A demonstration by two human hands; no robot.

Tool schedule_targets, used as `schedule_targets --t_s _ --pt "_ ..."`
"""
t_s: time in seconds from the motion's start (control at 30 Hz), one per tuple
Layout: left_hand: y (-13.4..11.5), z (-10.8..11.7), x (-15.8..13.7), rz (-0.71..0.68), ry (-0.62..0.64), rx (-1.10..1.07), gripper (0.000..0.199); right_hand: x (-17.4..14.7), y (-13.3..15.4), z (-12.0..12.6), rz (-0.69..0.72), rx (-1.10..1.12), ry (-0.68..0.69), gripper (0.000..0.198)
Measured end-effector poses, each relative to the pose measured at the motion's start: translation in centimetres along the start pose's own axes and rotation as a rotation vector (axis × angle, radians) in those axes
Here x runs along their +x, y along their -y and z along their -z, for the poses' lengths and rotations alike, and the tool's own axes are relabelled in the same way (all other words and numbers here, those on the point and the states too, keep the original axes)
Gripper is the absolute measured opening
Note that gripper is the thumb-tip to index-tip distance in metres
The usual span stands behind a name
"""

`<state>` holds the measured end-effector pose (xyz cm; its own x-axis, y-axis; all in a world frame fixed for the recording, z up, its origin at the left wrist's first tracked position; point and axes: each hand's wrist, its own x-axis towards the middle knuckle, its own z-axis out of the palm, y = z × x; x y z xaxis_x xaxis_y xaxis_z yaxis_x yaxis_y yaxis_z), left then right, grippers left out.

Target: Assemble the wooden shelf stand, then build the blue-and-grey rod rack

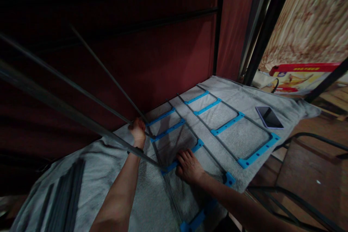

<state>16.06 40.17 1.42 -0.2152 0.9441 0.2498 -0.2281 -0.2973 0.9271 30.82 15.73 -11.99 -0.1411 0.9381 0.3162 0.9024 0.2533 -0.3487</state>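
Note:
My left hand (138, 129) is closed around a thin grey rod near its lower end, next to a blue plastic crossbar (168, 130). The rod slants up to the left, and two more grey rods (108, 78) rise beside it from the same rack frame's crossbars. My right hand (189, 166) has its fingers curled over another blue crossbar (197, 145) of that frame, pressing it on the cloth; the fingertips are partly hidden. A nearer blue crossbar (199, 219) lies below my right forearm.
A second frame with blue crossbars (228, 123) lies to the right on the grey cloth (114, 174). A phone (269, 117) rests near the cloth's right edge. Dark strips (65, 195) lie at lower left. A red panel wall (174, 54) stands behind; a metal-framed chair (307, 174) is at right.

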Motion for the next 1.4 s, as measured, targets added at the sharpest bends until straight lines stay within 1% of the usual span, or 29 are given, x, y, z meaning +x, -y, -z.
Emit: schedule_targets --t_s 0.27,0.6,1.07,1.23,1.4 --pt "0.0 -0.3 -0.3 0.017 0.026 -0.048 0.045 0.0 -0.1 -0.2 0.012 0.006 -0.016 0.046" --pt "0.0 -0.9 -0.4 0.040 0.126 -0.014 0.048 0.1 -0.2 -0.3 0.016 0.025 -0.010 0.048" --pt "0.5 0.2 -0.3 0.093 0.248 -0.026 0.053 0.0 0.0 0.0 0.002 0.044 0.008 0.047" --pt "0.9 0.2 -0.1 0.092 0.227 -0.016 0.054 0.1 -0.1 0.1 0.006 0.045 0.019 0.048" --pt "1.0 -0.4 0.0 0.075 0.188 0.003 0.052 0.1 0.0 0.1 0.002 0.019 0.000 0.045"
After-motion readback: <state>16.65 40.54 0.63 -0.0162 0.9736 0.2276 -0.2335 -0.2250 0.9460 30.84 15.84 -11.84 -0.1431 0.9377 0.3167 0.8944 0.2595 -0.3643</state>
